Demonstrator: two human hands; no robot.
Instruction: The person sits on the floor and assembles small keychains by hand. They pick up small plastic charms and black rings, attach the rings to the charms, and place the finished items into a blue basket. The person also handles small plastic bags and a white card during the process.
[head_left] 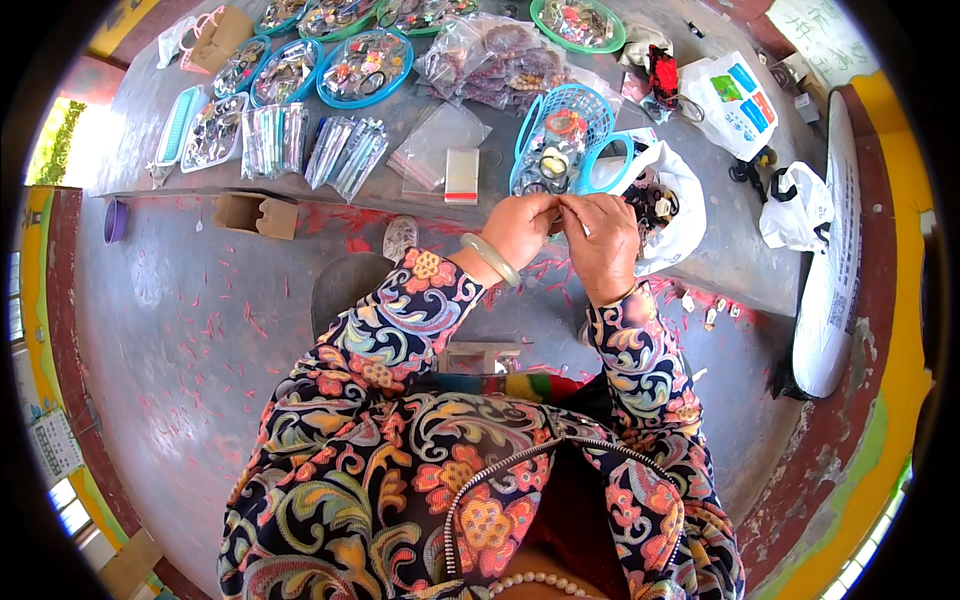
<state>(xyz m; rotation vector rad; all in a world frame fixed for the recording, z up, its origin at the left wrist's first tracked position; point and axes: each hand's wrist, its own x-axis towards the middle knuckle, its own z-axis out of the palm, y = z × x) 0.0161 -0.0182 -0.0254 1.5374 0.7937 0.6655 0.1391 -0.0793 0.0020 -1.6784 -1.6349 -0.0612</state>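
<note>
My left hand [516,232], with a pale bangle [490,258] at its wrist, meets my right hand [606,243] fingertip to fingertip. Both are closed in a pinch, and whatever lies between the fingers is hidden or too small to make out. Just beyond them stands a blue plastic basket [592,102] holding a clear bag of small round trinkets [556,150]. By my right hand, a white bag [688,222] lies open with dark, mixed small pieces [655,205] inside. A clear plastic bag [452,130] and a small white card with a red edge [462,176] lie beyond my left hand.
Bundles of packaged pens [345,155], blue round trays of trinkets [366,68] and piled clear bags [495,62] cover the raised grey ledge [230,183]. A cardboard box [256,215] and red scraps lie on the floor below. A white shopping bag [728,105] sits far right.
</note>
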